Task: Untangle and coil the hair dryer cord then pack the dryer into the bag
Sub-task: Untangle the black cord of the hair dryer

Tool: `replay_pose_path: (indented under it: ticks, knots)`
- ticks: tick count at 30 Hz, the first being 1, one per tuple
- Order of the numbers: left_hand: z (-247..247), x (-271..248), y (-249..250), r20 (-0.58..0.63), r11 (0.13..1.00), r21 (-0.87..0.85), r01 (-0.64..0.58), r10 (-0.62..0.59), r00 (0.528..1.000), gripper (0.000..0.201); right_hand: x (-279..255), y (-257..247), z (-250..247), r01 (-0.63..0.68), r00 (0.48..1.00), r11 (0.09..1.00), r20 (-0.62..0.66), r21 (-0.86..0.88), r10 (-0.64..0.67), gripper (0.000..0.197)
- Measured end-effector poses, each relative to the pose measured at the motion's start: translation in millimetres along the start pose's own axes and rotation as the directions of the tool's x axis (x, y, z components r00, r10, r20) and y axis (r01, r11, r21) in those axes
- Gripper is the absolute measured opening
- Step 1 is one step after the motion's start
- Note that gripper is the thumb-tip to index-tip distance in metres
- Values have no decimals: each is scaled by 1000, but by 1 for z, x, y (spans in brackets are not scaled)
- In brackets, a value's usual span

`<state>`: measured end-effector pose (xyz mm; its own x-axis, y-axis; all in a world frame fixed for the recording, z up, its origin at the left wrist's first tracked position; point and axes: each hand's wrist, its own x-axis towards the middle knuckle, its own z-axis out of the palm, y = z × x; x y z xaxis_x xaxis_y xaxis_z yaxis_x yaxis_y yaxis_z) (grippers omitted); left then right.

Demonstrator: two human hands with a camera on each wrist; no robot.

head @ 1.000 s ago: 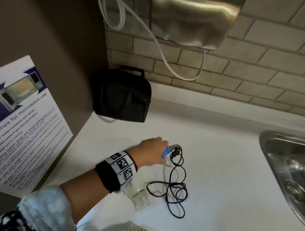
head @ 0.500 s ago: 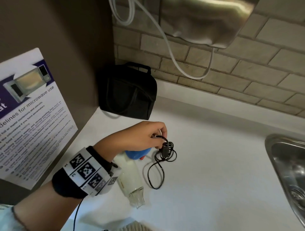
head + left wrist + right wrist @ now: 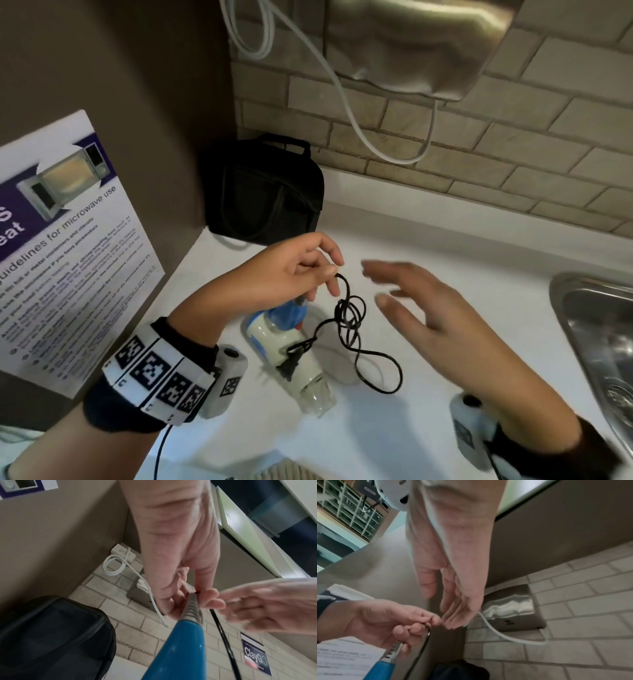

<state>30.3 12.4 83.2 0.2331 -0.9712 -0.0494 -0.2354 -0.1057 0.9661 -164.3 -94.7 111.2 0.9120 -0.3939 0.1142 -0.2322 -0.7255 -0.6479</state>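
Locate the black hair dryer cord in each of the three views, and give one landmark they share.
Head: the black cord hangs in tangled loops at centre, from the left hand down to the counter.
Left wrist: a single strand running down, right of centre, beside the blue handle.
Right wrist: a strand dropping from the left hand's fingers, lower left of centre.
Shared landmark: the black bag, also and.

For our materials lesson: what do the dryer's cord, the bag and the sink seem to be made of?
Cord: thin black, flexible, likely rubber or plastic sheathing; it loops and tangles limply.
Bag: matte black fabric, probably nylon; soft edges, stitched handle.
Sink: brushed steel, apparently; grey with reflections.
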Motion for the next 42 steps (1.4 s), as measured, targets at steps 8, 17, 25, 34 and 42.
replay_pose_path:
  ticks: [8,17,25,34,42]
  knots:
    - [-1,-3,-13,-155,996,-40,-74,67,986,15,58,-9,11,-165,966,978,221,132,133,27]
    - [7,-2,-21,-120,994,82,-66,75,990,28,70,-3,9,-264,945,905,276,333,174,32]
    - [19,-2,-25,-164,996,84,-31,44,985,35,76,8,2,-235,948,950,265,207,176,34]
    - [7,9,-56,-108,987,-124,98,-112,988,29,92,27,25,-260,904,953,385,156,184,28]
    - [-6,7,-100,-259,984,-83,158,-174,950,36,97,50,55,-293,867,955,436,55,241,32]
